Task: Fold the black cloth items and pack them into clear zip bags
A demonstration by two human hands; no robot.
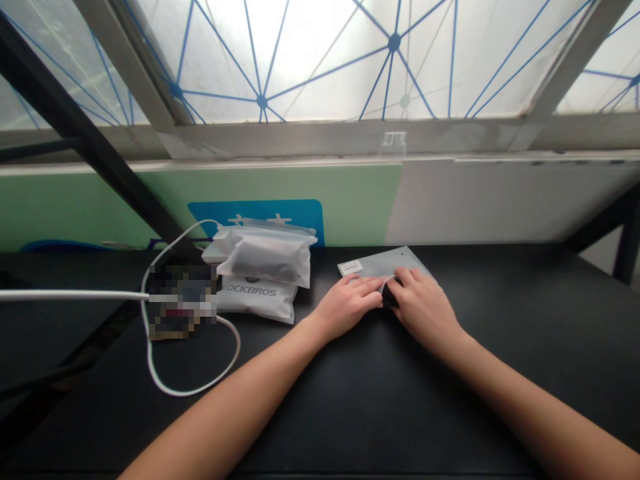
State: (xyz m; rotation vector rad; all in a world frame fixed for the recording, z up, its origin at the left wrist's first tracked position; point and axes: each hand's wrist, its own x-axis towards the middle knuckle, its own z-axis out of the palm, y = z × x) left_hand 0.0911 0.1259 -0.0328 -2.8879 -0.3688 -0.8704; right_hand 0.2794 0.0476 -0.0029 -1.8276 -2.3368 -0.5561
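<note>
Together, the left hand and right hand grip a grey plastic pouch.

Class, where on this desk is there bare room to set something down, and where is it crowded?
Bare black desk lies between the white cable and the left hand, and right of the right hand. Crowded: the plastic pouches.

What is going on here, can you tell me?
A person's left hand and right hand are on a flat grey plastic pouch with a white label, on a black table. The fingers meet at a curled pouch edge, beside something dark. White plastic ROCKBROS bags and a white cable lie to the left.
</note>
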